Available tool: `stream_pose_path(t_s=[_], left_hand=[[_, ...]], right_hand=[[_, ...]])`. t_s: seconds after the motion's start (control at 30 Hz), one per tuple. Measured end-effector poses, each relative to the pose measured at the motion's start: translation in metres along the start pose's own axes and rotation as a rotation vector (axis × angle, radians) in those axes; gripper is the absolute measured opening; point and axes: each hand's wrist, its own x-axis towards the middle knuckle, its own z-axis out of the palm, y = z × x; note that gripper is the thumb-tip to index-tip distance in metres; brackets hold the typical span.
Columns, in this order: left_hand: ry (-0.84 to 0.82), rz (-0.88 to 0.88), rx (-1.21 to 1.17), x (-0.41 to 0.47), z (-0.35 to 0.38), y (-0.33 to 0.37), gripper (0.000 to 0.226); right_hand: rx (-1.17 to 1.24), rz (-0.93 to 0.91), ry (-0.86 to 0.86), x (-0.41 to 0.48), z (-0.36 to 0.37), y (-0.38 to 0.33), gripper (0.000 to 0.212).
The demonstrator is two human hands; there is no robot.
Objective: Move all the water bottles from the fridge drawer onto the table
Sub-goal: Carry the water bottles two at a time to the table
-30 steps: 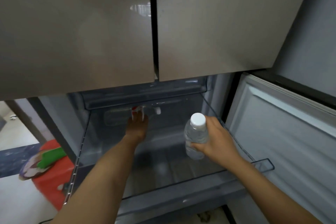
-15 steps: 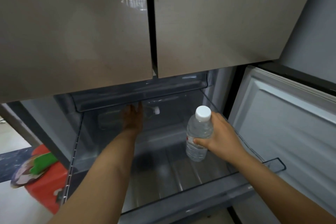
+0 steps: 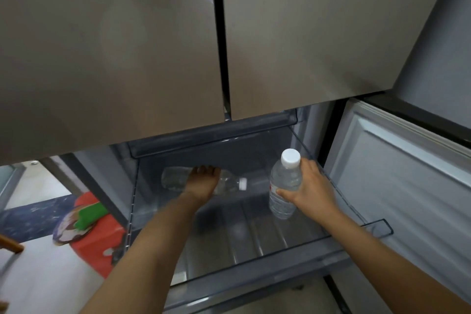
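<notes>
Lying bottle (image 3: 175,181) is resting at the back of the drawer (image 3: 254,273), my left hand (image 3: 202,181) lying across it; I cannot tell if the fingers are gripping. My right hand (image 3: 309,188) is clamping the upright bottle (image 3: 284,186) at the drawer's right side. I'm judging this as mid-pickup: next I'm needing a firm left grip, then lifting both clear.

Left hand (image 3: 204,182), reaching toward back of drawer a second ago, now curls over middle of lying bottle (image 3: 174,180), covering red label. Right hand (image 3: 309,191) shifts upright bottle (image 3: 284,181) slightly rightward.
</notes>
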Motion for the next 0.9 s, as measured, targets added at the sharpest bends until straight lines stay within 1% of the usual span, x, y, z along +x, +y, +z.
stream_pose_path(t_s=[0.07,0.17,0.23,0.3,0.37,0.5,0.6,0.67,0.77,0.83,0.9], left_hand=[[-0.064,0.015,-0.029,-0.01,-0.009,0.004,0.064],[-0.043,0.012,-0.11,-0.029,-0.034,0.01,0.06],[-0.041,-0.004,-0.176,-0.043,-0.053,0.012,0.058],[0.003,-0.029,-0.27,-0.057,-0.068,0.011,0.059],[0.055,-0.048,-0.368,-0.072,-0.08,0.012,0.06],[0.122,-0.096,-0.557,-0.1,-0.092,0.017,0.063],[0.213,-0.118,-0.677,-0.113,-0.097,0.022,0.063],[0.28,-0.161,-0.772,-0.119,-0.098,0.024,0.064],[0.338,-0.258,-1.011,-0.129,-0.102,0.027,0.069],[0.418,-0.319,-1.205,-0.139,-0.111,0.033,0.072],[0.527,-0.418,-1.343,-0.151,-0.119,0.039,0.072]], right_hand=[[0.031,0.004,-0.021,0.0,-0.002,0.0,0.074],[0.065,0.037,-0.042,0.0,-0.003,-0.001,0.073],[0.144,0.051,-0.063,0.002,-0.002,0.0,0.071],[0.254,0.078,-0.09,0.004,0.0,0.002,0.071],[0.294,0.083,-0.114,0.008,0.0,0.002,0.073],[0.297,0.074,-0.145,0.016,-0.004,0.003,0.076],[0.302,0.084,-0.163,0.02,-0.006,0.007,0.078],[0.307,0.071,-0.177,0.021,-0.009,0.008,0.075],[0.32,0.041,-0.186,0.023,-0.012,0.005,0.071],[0.328,0.019,-0.191,0.025,-0.011,0.002,0.07],[0.341,-0.016,-0.21,0.024,-0.011,-0.003,0.069]])
